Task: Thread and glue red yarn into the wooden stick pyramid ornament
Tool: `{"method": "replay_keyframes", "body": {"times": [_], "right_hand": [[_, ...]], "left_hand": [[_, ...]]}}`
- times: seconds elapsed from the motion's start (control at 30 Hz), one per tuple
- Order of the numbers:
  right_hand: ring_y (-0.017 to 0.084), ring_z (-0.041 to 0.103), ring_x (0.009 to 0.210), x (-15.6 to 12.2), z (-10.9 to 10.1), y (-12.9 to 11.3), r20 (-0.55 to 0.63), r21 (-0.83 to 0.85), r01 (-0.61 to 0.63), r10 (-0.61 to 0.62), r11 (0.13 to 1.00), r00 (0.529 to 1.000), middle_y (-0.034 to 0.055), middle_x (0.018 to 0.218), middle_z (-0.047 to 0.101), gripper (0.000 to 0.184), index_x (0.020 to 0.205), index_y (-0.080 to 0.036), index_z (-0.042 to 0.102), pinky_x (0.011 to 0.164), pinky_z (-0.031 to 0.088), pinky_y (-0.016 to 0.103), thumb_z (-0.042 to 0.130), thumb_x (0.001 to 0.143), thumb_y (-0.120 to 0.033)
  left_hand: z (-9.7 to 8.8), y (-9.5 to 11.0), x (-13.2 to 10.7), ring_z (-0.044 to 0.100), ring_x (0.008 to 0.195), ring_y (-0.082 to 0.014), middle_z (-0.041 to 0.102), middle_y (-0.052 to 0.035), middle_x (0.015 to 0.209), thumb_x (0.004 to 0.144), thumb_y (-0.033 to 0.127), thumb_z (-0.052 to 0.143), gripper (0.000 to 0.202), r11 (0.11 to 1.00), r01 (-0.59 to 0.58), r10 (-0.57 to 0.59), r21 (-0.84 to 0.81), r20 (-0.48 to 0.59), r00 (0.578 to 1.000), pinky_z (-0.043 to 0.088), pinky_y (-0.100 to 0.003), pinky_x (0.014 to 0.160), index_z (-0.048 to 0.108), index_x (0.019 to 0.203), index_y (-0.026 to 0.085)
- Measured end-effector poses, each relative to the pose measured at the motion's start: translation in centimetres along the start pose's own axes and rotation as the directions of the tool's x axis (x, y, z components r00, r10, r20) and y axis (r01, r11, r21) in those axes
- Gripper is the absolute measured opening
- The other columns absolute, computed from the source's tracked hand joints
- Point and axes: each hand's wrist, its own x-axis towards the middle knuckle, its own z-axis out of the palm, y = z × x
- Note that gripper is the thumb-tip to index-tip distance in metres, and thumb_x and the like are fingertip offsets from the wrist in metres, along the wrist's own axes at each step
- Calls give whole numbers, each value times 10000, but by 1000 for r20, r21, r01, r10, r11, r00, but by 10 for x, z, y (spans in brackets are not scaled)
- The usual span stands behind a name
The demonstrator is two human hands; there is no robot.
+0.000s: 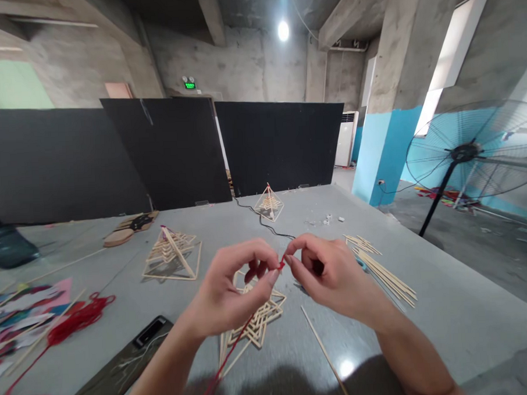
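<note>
"Step?"
"You're working red yarn (281, 265) between your fingertips, just above the nearest stick frame (268, 309) in view; probably knotting. Next move's likely calling for even tension."
"Grip?"
"Your left hand (236, 286) and right hand (330, 270) are both pinching the yarn, thumbs against index fingers, tips nearly meeting."
"Pose?"
"Hands are angling inward, forearms reaching up from either side. Loose sticks (387, 275) are lying beyond your right hand."

The left hand (239, 286) and right hand (332, 273) pinch a red string (281, 265) above a near stick frame (263, 320); loose sticks (388, 276) lie right, red yarn (80, 319) left, and a small stick pyramid (269, 204) stands far off.
</note>
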Motion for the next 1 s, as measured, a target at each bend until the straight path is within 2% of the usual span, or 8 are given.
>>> {"method": "replay_keyframes", "body": {"times": [0.1,0.23,0.37,0.5,0.6,0.8,0.9,1.0], "right_hand": [[76,439,481,0,0,1,-8,-17,6,-6,1000,1000,-93,566,517,159,1034,-197,702,530,312,262,595,1045,-314],[76,434,479,-2,2,2,4,-35,14,-14,999,1000,-95,567,516,162,1033,-200,695,536,314,264,592,1047,-325],[72,445,488,-2,4,-1,25,-33,27,-26,999,999,-95,581,526,134,1035,-198,687,538,313,256,603,1034,-303],[75,438,485,-2,4,-3,48,-32,20,-19,999,999,-95,574,520,123,1024,-196,699,536,307,258,614,1019,-284],[79,448,491,-1,5,-1,33,-53,29,-28,998,999,-92,580,528,145,1033,-196,701,547,315,264,603,1029,-303],[88,451,483,1,7,2,22,-107,3,0,994,1000,-86,568,532,169,1028,-200,703,562,314,278,584,1034,-320],[95,469,491,1,7,5,2,-149,-3,3,989,1000,-82,564,533,172,1025,-200,703,568,311,277,572,1034,-311],[102,450,486,5,7,13,-67,-230,-11,-4,973,998,-82,549,516,181,1005,-197,701,568,302,277,558,1032,-306]], "left_hand": [[-7,-1,1,469,549,-119,542,20,652,954,189,498,137,975,206,-181,-82,245,953,446,-236,497,578,844,212],[-15,2,-3,389,545,-107,435,58,630,935,240,517,124,959,281,-266,17,385,884,368,-212,481,537,814,220],[-19,7,-6,352,554,-101,401,73,638,924,247,575,121,950,310,-299,38,403,865,345,-206,493,547,809,219],[-22,5,-5,294,562,-102,341,71,637,941,240,536,213,955,297,-269,-16,384,884,311,-208,473,458,743,230],[-27,-1,-7,271,545,-95,297,83,607,905,181,562,219,953,286,-301,96,339,891,268,-206,455,455,721,230],[-38,3,-13,340,525,-105,390,59,600,898,210,559,192,970,228,-241,83,211,947,336,-206,453,476,726,234],[-41,6,-15,316,493,-108,379,66,581,920,257,539,167,967,255,-247,15,311,918,323,-213,429,492,761,240],[-43,3,-15,322,485,-97,360,76,564,936,254,578,217,957,253,-289,141,383,877,308,-196,422,515,729,230]]}}
